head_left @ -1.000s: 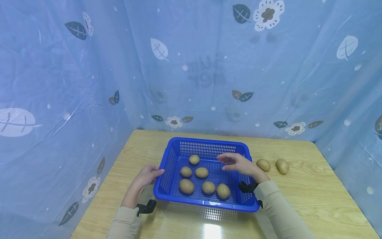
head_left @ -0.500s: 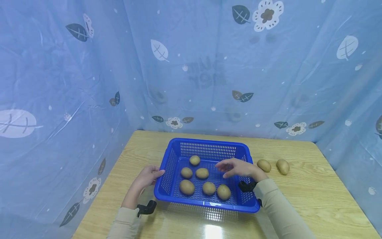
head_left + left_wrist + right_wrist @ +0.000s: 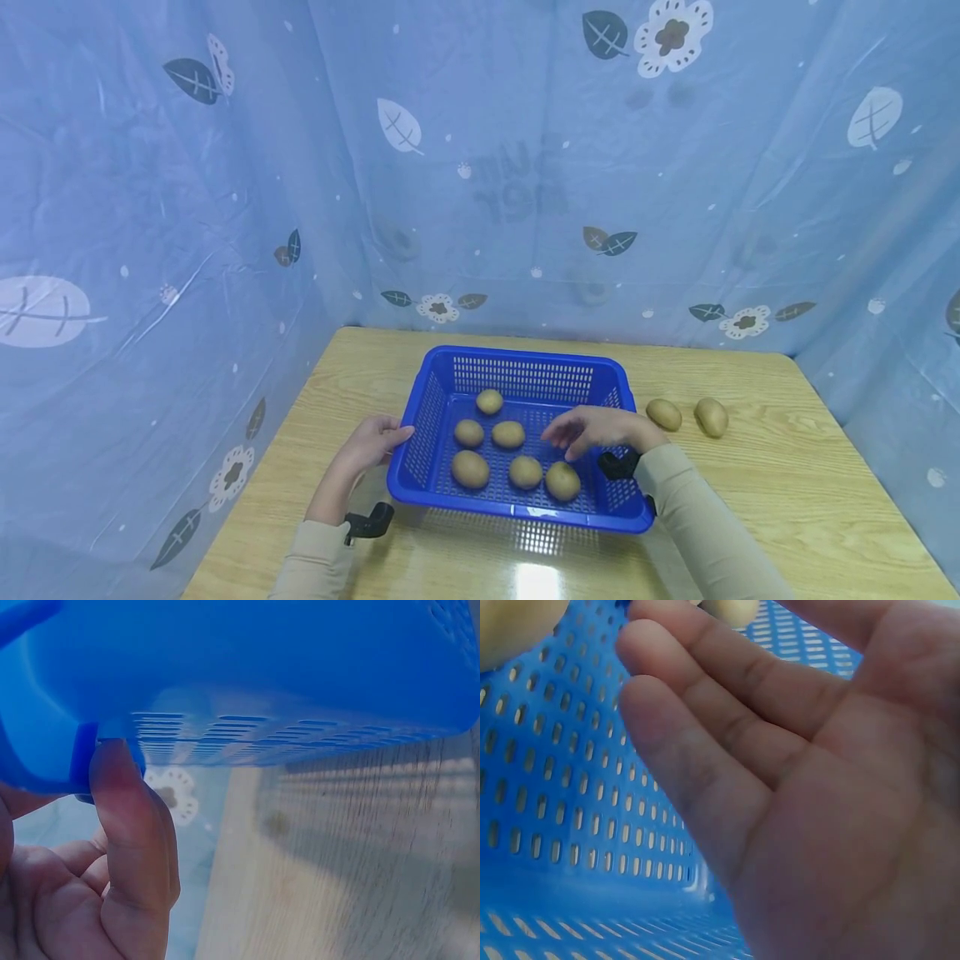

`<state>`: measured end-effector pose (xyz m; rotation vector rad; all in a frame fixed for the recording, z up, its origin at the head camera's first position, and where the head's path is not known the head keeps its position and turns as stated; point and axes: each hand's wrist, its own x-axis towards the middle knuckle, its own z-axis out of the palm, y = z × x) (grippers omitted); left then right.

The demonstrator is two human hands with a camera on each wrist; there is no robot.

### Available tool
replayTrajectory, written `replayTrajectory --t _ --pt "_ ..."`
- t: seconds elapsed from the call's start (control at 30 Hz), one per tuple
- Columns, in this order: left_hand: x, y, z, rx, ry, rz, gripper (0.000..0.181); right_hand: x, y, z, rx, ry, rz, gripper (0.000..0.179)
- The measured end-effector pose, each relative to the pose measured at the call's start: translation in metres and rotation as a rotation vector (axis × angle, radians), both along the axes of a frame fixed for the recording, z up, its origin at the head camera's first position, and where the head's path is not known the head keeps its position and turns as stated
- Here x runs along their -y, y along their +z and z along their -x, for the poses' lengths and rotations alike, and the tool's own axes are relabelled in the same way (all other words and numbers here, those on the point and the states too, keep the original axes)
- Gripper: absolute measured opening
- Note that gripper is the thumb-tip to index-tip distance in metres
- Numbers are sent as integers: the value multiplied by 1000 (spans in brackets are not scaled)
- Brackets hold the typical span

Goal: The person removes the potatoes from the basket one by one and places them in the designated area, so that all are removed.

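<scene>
A blue plastic basket [image 3: 525,353] with slotted walls holds several potatoes [image 3: 470,470], spread over its left and near side. My left hand [image 3: 372,442] grips the basket's left rim, thumb on top. In the left wrist view, the fingers [image 3: 131,825] come up under the rim, and table shows beyond the basket's slotted wall. Over the right part of the basket hovers my right hand [image 3: 596,427], its fingers loosely bent and nothing in them. The thumb tip is just above the nearest right-hand potato [image 3: 562,482]. Seen from the right wrist, the palm [image 3: 832,810] is bare.
Two more potatoes lie on the wooden table [image 3: 780,467] to the right of the basket: one close to its wall [image 3: 664,415], the other potato [image 3: 711,417] farther right. A blue patterned curtain [image 3: 480,167] encloses the back and both sides of the table.
My right hand has dropped slightly toward the near side of the basket, its thumb now closer to the right-hand potato. The left hand, basket and potatoes stay as they were.
</scene>
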<state>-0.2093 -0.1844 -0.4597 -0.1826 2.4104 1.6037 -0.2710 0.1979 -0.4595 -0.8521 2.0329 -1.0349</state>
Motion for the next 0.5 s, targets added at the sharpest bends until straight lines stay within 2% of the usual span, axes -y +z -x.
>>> replayTrajectory --t 0.17,0.5 --pt "0 0 1 -9 2 3 26 3 2 -2 44 18 -51 44" --pt "0 2 -1 -17 -9 -31 28 7 1 -6 70 29 -142 42"
